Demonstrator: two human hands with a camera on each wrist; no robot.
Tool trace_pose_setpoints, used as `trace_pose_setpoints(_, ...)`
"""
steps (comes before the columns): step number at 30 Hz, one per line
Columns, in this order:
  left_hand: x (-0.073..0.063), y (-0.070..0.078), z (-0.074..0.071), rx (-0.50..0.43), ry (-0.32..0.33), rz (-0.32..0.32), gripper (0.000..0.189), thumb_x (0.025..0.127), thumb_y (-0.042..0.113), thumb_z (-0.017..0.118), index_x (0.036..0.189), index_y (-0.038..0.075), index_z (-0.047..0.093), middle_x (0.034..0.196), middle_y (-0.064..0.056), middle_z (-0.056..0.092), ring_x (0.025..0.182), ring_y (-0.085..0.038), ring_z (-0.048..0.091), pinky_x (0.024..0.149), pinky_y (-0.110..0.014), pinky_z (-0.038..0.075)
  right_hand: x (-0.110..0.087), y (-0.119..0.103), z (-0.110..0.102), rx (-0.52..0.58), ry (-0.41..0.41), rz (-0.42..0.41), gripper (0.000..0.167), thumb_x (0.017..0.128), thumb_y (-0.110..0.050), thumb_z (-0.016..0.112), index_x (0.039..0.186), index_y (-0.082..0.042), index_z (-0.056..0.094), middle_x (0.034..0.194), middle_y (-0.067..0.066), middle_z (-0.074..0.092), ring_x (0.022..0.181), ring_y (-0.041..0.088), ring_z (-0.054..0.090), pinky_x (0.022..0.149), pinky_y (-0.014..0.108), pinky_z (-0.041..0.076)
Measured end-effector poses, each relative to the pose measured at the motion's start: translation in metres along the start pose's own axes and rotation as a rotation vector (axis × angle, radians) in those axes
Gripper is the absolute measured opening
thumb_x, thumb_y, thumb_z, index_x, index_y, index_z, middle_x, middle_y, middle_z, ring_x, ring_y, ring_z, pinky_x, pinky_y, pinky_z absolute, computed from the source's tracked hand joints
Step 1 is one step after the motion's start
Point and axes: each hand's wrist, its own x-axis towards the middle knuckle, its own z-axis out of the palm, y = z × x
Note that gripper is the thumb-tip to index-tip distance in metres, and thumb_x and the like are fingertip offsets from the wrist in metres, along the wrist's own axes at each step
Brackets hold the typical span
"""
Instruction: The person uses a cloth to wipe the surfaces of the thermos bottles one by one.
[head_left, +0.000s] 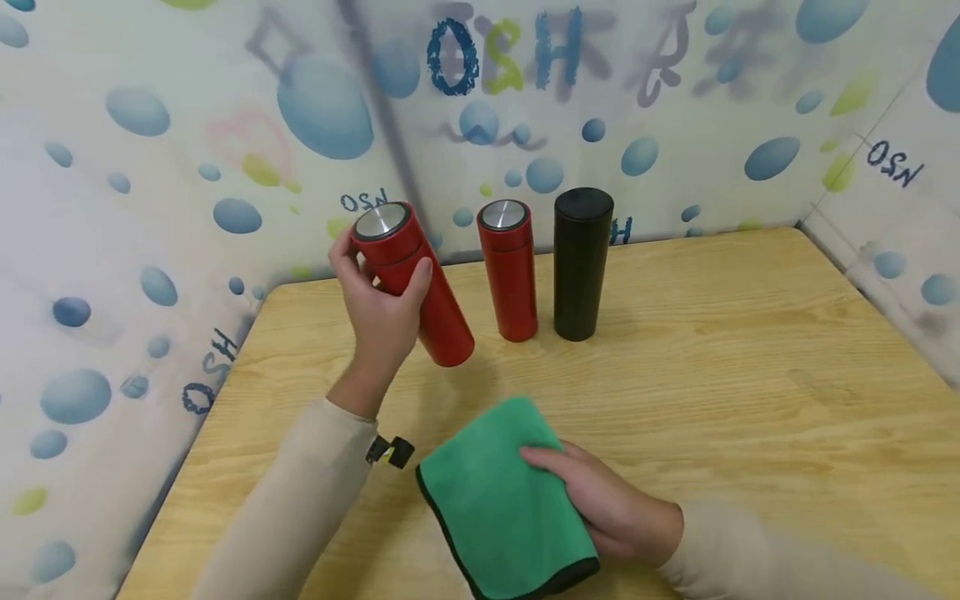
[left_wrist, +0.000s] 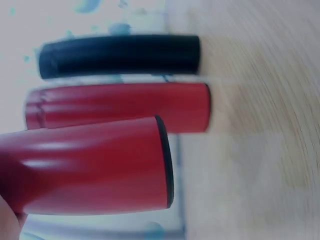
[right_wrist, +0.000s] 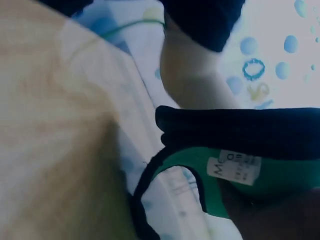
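Note:
My left hand (head_left: pixel 382 312) grips a red thermos bottle (head_left: pixel 423 292) with a silver-topped lid, fingers and thumb round its upper part. The bottle is tilted, lid to the left. In the left wrist view its dark-rimmed base (left_wrist: pixel 167 162) points right, clear of the table. Nearer to me, my right hand (head_left: pixel 618 504) holds a folded green cloth (head_left: pixel 502 500) with black edging, thumb on top. A white printed label (right_wrist: pixel 235 166) shows on the cloth in the right wrist view.
A second red thermos (head_left: pixel 510 271) and a black one (head_left: pixel 582 262) stand upright side by side toward the back of the wooden table (head_left: pixel 750 375). Behind them rises a wall (head_left: pixel 450 179) patterned with blue and green spots. A similar wall is at the right.

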Motion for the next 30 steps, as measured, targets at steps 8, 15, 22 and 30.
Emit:
trace_pose_setpoints(8,0.015,-0.039,-0.005,0.149,-0.101,-0.157,0.078,0.086,0.017,0.076,0.144,0.019,0.025,0.144,-0.002,0.040,0.124,-0.022,0.053,0.095,-0.045,0.056,0.011,0.016,0.008,0.073,-0.037,0.043,0.066,0.105,-0.035,0.048,0.158,-0.013,0.016,0.141,0.011,0.053,0.125,0.023,0.058,0.104,0.044,0.050)
trace_pose_setpoints(15,0.017,-0.056,-0.004,0.184,-0.133,-0.170,0.077,0.087,0.015,0.075,0.144,0.017,0.023,0.143,-0.006,0.043,0.125,-0.023,0.054,0.100,-0.045,0.054,0.026,0.022,0.000,0.027,0.069,0.035,0.073,0.100,-0.019,0.055,0.159,-0.016,0.013,0.151,0.013,0.044,0.130,0.027,0.054,0.106,0.045,0.048)
trace_pose_setpoints(22,0.020,-0.066,-0.001,0.235,-0.160,-0.223,0.079,0.088,0.014,0.074,0.147,0.019,0.021,0.145,-0.008,0.040,0.129,-0.024,0.051,0.103,-0.047,0.051,0.031,0.007,-0.021,-0.178,0.276,-0.034,0.069,0.097,-0.011,0.052,0.157,-0.013,0.020,0.155,0.018,0.039,0.133,0.026,0.049,0.109,0.042,0.042)
trace_pose_setpoints(30,0.021,-0.067,0.011,0.318,-0.273,-0.297,0.094,0.088,0.030,0.076,0.155,0.026,0.011,0.150,-0.006,0.038,0.135,-0.023,0.045,0.107,-0.046,0.049,0.030,-0.019,-0.063,-0.839,0.372,-0.217,0.060,0.104,-0.019,0.048,0.158,-0.010,0.023,0.157,0.022,0.036,0.140,0.041,0.042,0.110,0.057,0.041)
